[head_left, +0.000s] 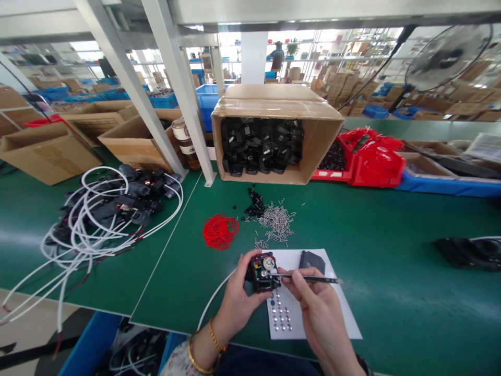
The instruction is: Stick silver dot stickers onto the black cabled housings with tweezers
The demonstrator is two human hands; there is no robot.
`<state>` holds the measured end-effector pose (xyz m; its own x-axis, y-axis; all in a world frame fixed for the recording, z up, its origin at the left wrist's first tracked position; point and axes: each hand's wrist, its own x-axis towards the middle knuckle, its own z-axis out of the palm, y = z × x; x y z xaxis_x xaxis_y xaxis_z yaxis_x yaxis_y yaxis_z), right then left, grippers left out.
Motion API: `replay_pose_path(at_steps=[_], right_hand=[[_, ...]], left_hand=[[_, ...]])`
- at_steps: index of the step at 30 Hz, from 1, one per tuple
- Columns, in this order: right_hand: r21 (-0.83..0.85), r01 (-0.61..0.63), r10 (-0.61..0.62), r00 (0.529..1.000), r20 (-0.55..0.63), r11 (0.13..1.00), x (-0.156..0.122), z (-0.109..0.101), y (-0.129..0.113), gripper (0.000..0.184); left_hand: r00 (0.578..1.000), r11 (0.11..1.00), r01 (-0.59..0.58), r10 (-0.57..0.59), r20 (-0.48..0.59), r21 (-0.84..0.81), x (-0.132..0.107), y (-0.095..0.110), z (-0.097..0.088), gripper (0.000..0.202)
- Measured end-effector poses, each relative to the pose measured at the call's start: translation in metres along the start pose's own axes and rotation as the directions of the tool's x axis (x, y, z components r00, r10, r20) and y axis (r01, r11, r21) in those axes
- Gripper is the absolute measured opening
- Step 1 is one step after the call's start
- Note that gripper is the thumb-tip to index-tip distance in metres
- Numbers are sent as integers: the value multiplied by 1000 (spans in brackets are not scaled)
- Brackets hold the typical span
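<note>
My left hand is closed around a small black device housing whose inside faces up. A circuit board with a round silver part and coloured wires shows in it. From the housing's left side a white cable curves down towards my wrist. Pinched in my right hand are dark tweezers, their tips inside the housing by a small round silver piece. A white sheet lies under my hands. On it are rows of small silver discs and a dark plastic cover.
Ahead lie a red wire bundle, metal pins and small black parts. Behind stands a carton of black housings, with red bins to its right. Cabled devices pile up left; a black device lies right.
</note>
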<state>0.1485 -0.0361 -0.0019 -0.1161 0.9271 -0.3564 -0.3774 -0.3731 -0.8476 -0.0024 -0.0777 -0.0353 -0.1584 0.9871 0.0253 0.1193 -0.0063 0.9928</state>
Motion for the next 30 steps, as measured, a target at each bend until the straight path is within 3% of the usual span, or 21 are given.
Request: replay_pose_path(at_steps=[22, 27, 30], right_hand=[[-70, 46, -45, 999, 19, 996, -4, 3, -2, 31], [-75, 52, -51, 999, 17, 996, -5, 4, -2, 30], [-85, 56, -55, 998, 20, 995, -4, 4, 0, 30]], left_hand=[[1000, 1000, -23, 23, 2, 4, -1, 1, 0, 75], [996, 992, -83, 79, -46, -94, -3, -7, 4, 83], [986, 985, -151, 144, -84, -78, -4, -13, 6, 76]])
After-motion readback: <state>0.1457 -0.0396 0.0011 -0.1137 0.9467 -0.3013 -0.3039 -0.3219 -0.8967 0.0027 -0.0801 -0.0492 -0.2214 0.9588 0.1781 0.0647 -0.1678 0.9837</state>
